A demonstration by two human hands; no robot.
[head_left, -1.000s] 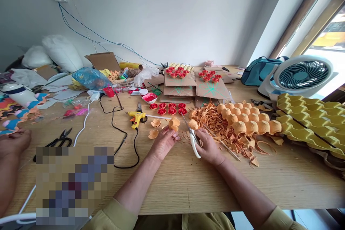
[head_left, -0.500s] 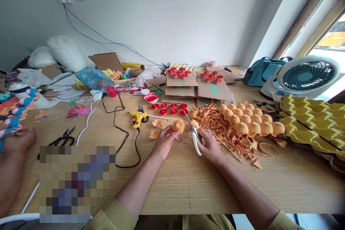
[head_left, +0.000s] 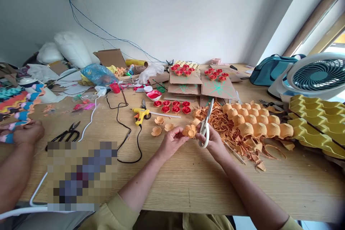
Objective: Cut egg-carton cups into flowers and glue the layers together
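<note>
On my remote view I see that the left hand [head_left: 171,141] is pinching the orange flower cup [head_left: 189,131] at its fingertips, between both hands. This cup looks matte and unpainted, with rounded petals spreading outward. The right hand [head_left: 215,144] grips the white-handled scissors [head_left: 205,134], blades pointing away. Similar orange cups [head_left: 156,131] lie on the worktop [head_left: 188,187], to the left hand's left.
</note>
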